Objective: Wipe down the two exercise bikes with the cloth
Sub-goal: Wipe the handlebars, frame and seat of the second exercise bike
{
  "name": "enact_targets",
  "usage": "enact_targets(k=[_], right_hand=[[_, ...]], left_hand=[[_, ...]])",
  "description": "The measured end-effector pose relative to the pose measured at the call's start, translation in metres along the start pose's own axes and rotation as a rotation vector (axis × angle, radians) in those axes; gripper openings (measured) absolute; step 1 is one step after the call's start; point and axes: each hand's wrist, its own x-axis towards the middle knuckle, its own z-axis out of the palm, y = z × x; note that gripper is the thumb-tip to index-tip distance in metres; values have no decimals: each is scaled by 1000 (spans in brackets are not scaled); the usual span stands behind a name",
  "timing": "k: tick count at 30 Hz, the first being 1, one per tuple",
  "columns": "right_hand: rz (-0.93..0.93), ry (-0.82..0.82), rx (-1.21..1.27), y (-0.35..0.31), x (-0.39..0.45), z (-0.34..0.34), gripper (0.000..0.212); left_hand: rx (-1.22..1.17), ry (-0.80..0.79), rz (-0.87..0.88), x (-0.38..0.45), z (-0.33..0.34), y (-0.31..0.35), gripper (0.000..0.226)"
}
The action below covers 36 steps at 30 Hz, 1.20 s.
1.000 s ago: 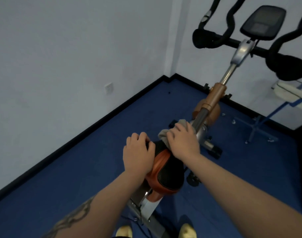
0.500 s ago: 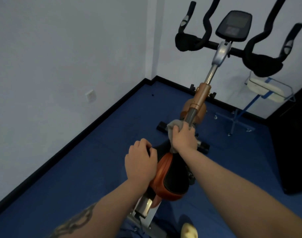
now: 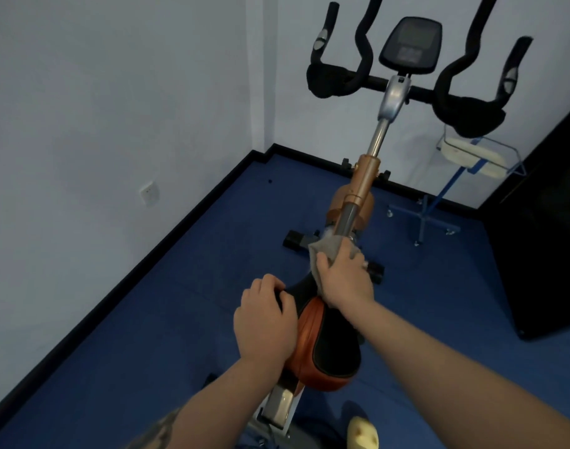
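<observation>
An orange and black exercise bike (image 3: 363,186) stands in front of me, its black handlebars (image 3: 338,81) and console (image 3: 409,43) at the top. My left hand (image 3: 265,322) grips the left side of the saddle (image 3: 329,348). My right hand (image 3: 343,280) holds a grey cloth (image 3: 325,249) wrapped round the lower end of the grey metal post, just beyond the saddle's nose. The cloth's underside is hidden by my hand.
White walls meet in the corner behind the bike, with a black skirting and a wall socket (image 3: 149,192) at the left. A blue-framed stand (image 3: 439,205) carrying a white tray is at the right, beside a dark panel (image 3: 549,238). Blue floor surrounds the bike.
My right hand has slid the cloth forward off the saddle's nose and up onto the metal post. My left hand has stayed on the saddle. My view has tilted up to the handlebars.
</observation>
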Motion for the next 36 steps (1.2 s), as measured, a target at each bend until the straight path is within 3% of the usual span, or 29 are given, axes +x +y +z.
enact_targets(k=[6, 11, 15, 21, 26, 31, 33, 36], right_hand=[[200, -41, 35, -21, 19, -12, 58], [146, -112, 12, 8, -44, 8, 71], [305, -131, 71, -1, -20, -5, 61], [19, 24, -6, 9, -88, 6, 67], [171, -62, 59, -2, -72, -8, 63], [-178, 222, -198, 11, -153, 19, 60], [-248, 193, -86, 26, -147, 13, 56], [24, 16, 356, 33, -110, -2, 49]], left_hand=[[1, -1, 3, 1, -1, 1, 7], [-9, -3, 10, 0, -2, 1, 8], [-23, -5, -5, 1, 0, 1, 9], [-194, 29, -91, -2, 2, -5, 15], [-306, -43, -126, 1, 0, -11, 16], [-281, -55, -36, -1, -2, -15, 16], [-245, -38, -9, -3, -1, -12, 15], [-211, -27, 1, -2, -1, -11, 17]])
